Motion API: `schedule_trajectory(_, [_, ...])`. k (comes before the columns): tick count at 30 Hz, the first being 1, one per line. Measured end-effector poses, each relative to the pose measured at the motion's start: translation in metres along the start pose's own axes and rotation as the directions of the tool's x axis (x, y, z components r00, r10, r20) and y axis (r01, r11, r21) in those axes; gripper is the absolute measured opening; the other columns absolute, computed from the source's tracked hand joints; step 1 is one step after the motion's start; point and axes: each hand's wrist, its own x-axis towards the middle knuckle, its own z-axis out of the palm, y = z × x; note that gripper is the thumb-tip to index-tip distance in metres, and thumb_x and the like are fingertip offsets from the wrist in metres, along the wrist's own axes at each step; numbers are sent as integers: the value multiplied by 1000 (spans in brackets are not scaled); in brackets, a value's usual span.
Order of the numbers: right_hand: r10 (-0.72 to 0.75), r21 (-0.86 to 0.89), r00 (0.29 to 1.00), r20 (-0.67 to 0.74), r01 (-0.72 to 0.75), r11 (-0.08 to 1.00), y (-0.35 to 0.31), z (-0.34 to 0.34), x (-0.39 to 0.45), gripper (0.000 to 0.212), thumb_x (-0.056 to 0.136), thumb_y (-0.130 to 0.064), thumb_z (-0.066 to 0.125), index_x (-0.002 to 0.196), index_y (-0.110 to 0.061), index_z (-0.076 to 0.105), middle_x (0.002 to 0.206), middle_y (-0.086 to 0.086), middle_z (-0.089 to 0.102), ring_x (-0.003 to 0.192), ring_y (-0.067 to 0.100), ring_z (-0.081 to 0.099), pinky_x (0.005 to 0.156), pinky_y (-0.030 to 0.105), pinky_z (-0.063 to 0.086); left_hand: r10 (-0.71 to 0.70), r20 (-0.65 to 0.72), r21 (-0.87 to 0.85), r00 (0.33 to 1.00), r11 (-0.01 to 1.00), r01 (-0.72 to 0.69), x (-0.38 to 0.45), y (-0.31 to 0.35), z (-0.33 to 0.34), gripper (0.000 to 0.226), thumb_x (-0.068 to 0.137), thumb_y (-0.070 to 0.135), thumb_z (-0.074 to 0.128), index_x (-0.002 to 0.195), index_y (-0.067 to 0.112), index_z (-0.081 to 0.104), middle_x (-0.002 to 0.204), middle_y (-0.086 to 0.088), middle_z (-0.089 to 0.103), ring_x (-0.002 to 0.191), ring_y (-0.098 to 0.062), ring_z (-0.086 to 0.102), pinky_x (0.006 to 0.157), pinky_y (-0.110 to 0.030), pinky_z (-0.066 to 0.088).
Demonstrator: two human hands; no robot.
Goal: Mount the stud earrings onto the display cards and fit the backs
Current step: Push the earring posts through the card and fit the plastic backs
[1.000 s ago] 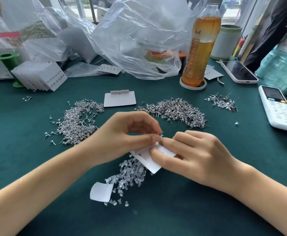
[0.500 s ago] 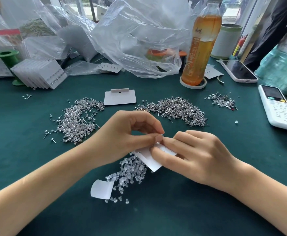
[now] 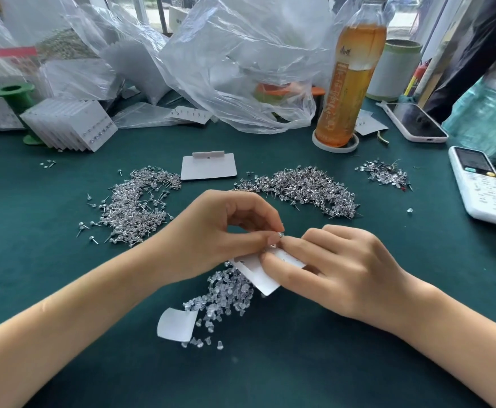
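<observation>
Barely shifted since a second ago: both hands stay over the same spot, left thumb and forefinger pressed a touch closer to the right fingertips.

Left hand (image 3: 211,237), fingers curled, pinching a tiny stud earring (image 3: 281,234) at the top edge of a white display card (image 3: 258,272). Right hand (image 3: 338,269), fingers bent, gripping that card from the right, forefinger tip meeting the stud. Card held tilted, just above the dark green table (image 3: 299,363), near its middle.

Directly beneath the card, a loose heap of clear earring backs (image 3: 226,298), spilling toward a curled white paper scrap (image 3: 177,323). Farther back, two loose piles of studs: one to the left (image 3: 136,206), one to the right (image 3: 305,189), with a blank card (image 3: 208,166) lying flat between them. Smaller scatter of studs (image 3: 385,175) at far right.

At back left, a fanned stack of filled cards (image 3: 70,125) leaning beside a green spool (image 3: 13,95). Behind, crumpled clear plastic bags (image 3: 241,54); one at the left holding a greyish mass, contents too blurred to name; an orange object showing through the middle bag. Bottle (image 3: 349,81) partly filled with amber drink, standing in a round white coaster. Phone (image 3: 416,122) and white remote (image 3: 482,184) lying at right.
</observation>
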Motion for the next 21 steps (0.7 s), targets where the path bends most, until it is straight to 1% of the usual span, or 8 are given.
schedule_trajectory(4, [5, 3, 1000, -20, -5, 1000, 0, -1, 0, 25, 79, 6, 63, 89, -13, 75, 62, 4, 62, 46, 22, 43, 39, 30, 40, -8, 16, -9, 1000, 1000, 8, 0, 1, 0, 9, 79, 10, 70, 89, 9, 69, 82, 0, 71, 77, -11, 66, 67, -14, 48])
schedule_trajectory(6, [9, 1, 1000, -27, -9, 1000, -1, -1, 1, 25, 82, 6, 60, 89, -14, 75, 62, 4, 62, 45, 22, 43, 39, 30, 39, -4, 24, -1, 1000, 1000, 4, 0, 1, 0, 11, 78, 13, 70, 88, 9, 69, 82, 1, 71, 78, -10, 66, 69, -15, 48])
schedule_trajectory(9, [13, -10, 1000, -28, -14, 1000, -1, -1, 1, 25, 83, 5, 60, 89, -15, 75, 62, 3, 62, 45, 22, 43, 39, 30, 40, 5, 42, 12, 999, 1000, -5, 1, 3, 0, 14, 77, 17, 69, 88, 9, 69, 82, 3, 71, 78, -8, 66, 70, -13, 47])
schedule_trajectory(13, [21, -9, 999, -50, -21, 1000, -1, -1, 1, 32, 87, 5, 51, 88, -17, 75, 62, 2, 62, 45, 22, 45, 39, 30, 40, 4, 86, 13, 996, 1000, -5, 2, 5, -1, 12, 78, 13, 69, 88, 8, 68, 82, 4, 70, 78, -8, 65, 68, -10, 46])
schedule_trajectory(15, [15, -18, 999, -52, -16, 1000, -2, -1, 1, 28, 85, 3, 56, 88, -18, 75, 62, 1, 62, 46, 22, 45, 40, 30, 40, 4, 105, 25, 994, 1000, -6, 2, 6, -3, 11, 78, 12, 69, 87, 8, 68, 82, 5, 70, 78, -7, 66, 69, -10, 46])
schedule_trajectory(18, [9, -26, 999, -48, -11, 1000, -2, -1, 1, 27, 84, 2, 59, 88, -19, 75, 63, 1, 64, 46, 21, 45, 40, 30, 40, 2, 132, 46, 991, 999, -8, 3, 7, -5, 9, 79, 5, 70, 87, 8, 67, 84, 2, 70, 82, -11, 67, 76, -14, 48])
schedule_trajectory(21, [17, -16, 999, -46, -18, 1000, -3, -1, 1, 31, 88, 2, 52, 87, -19, 75, 62, 0, 64, 45, 21, 46, 40, 30, 41, -8, 159, 62, 987, 998, -2, 5, 8, -7, 10, 80, 1, 69, 88, 6, 66, 86, -6, 69, 84, -19, 66, 82, -23, 51])
